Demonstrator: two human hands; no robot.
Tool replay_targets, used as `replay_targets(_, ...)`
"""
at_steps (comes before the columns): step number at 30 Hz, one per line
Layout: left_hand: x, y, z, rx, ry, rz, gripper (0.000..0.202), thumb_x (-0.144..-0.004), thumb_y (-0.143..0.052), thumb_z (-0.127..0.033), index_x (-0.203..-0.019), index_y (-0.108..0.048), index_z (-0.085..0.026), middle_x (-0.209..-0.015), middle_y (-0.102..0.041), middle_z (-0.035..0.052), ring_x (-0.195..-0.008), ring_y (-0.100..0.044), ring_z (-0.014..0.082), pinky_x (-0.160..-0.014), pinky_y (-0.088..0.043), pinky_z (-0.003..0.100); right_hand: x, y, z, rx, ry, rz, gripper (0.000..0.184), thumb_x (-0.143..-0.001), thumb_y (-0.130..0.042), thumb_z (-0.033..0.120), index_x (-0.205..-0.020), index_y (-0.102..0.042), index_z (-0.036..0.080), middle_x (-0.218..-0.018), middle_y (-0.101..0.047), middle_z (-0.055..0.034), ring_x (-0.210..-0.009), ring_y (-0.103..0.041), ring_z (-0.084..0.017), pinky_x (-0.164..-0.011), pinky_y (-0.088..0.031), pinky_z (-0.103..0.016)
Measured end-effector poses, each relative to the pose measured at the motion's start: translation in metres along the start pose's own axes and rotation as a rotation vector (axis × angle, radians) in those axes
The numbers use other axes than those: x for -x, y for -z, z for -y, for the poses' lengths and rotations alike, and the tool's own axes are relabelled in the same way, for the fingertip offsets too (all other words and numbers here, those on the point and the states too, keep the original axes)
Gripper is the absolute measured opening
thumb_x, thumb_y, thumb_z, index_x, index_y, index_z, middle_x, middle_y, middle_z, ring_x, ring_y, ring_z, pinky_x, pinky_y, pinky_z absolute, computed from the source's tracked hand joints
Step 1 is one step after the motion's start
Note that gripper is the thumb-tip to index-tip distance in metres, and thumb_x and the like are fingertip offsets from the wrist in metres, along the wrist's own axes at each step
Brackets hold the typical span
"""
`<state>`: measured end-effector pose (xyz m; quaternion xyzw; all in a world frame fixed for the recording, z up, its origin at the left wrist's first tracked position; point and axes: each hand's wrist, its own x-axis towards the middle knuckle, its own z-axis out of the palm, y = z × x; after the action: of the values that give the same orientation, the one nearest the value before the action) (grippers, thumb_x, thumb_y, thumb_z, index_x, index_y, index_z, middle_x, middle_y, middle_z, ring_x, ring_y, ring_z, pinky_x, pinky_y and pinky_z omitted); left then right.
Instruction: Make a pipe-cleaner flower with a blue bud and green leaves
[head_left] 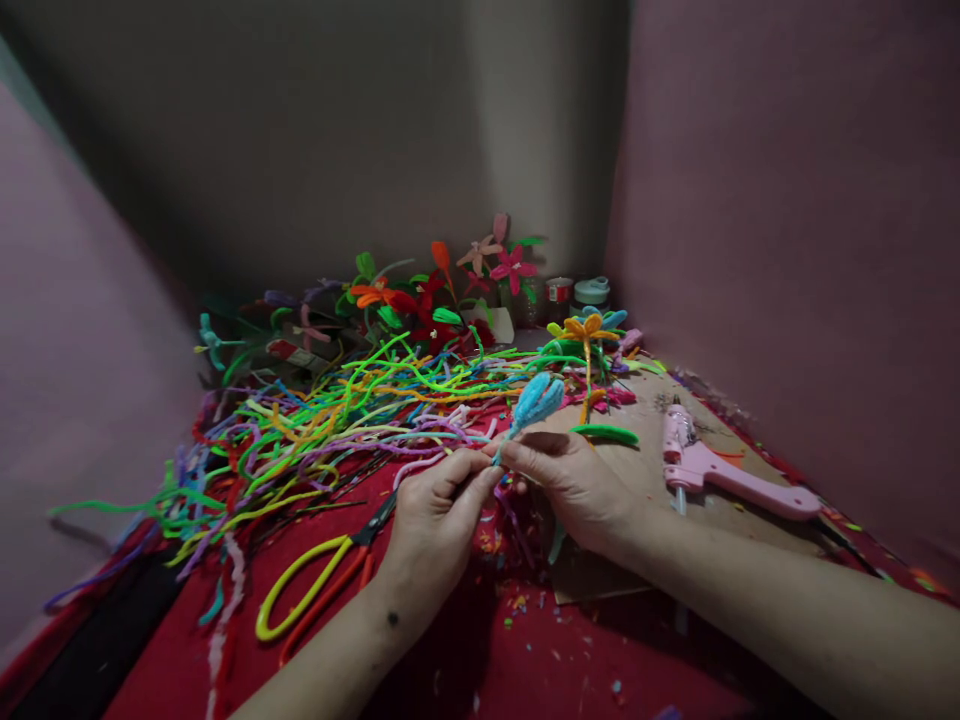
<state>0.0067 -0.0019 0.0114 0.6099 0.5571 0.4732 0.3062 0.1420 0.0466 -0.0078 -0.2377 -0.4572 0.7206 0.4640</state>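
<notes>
A light blue pipe-cleaner flower bud (538, 402) stands tilted up and to the right above my fingertips. My left hand (442, 505) pinches the thin stem low down, below the bud. Close against it, my right hand (574, 485) pinches the same stem with thumb and forefinger. The fingers cover most of the stem, so its lower end is hard to make out. Scissors (307, 590) with yellow and red handles lie left of my left hand, their blades partly behind it. A green pipe-cleaner leaf (606, 434) lies just beyond my right hand.
Many coloured pipe cleaners (315, 420) spread across the red cloth (450, 640). A pink glue gun (739, 482) rests on cardboard (637, 385) at right. Finished flowers (435, 295) stand by the back wall, near a lidded jar (592, 292). Walls close in both sides.
</notes>
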Motion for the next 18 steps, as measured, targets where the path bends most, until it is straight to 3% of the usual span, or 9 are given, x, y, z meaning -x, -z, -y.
replay_targets(4, -0.004, 0.005, -0.002, 0.109, 0.164, 0.071, 0.018, -0.077, -0.061, -0.033, -0.071, -0.064, -0.016, -0.051, -0.047, -0.0037, -0.044, -0.036, 0.0067, -0.042, -0.027, 0.019, 0.001, 0.000, 0.005, 0.035, -0.012, 0.062, 0.012, -0.068, -0.070, 0.030, -0.074, -0.070, 0.019, -0.067, -0.060, 0.0024, -0.065, -0.048, -0.011, -0.065, -0.034, -0.026)
replay_targets(11, -0.009, 0.010, -0.003, 0.365, 0.316, 0.211, 0.023, -0.074, -0.065, -0.033, -0.064, -0.058, -0.013, -0.051, -0.047, -0.0039, -0.039, -0.032, 0.0021, -0.038, -0.021, 0.015, -0.001, 0.002, 0.003, -0.016, -0.050, 0.037, 0.006, -0.065, -0.071, 0.021, -0.071, -0.070, 0.019, -0.066, -0.062, 0.0034, -0.064, -0.050, -0.009, -0.062, -0.034, -0.024)
replay_targets(18, -0.012, 0.019, -0.001, 0.596, 0.425, 0.474, 0.018, -0.081, -0.058, -0.031, -0.074, -0.061, -0.015, -0.047, -0.044, -0.0066, -0.031, -0.019, -0.0002, -0.033, -0.015, 0.014, 0.000, 0.001, 0.004, -0.169, -0.096, 0.121, 0.015, -0.057, -0.078, 0.021, -0.070, -0.071, 0.019, -0.066, -0.065, 0.0016, -0.063, -0.055, -0.011, -0.068, -0.041, -0.027)
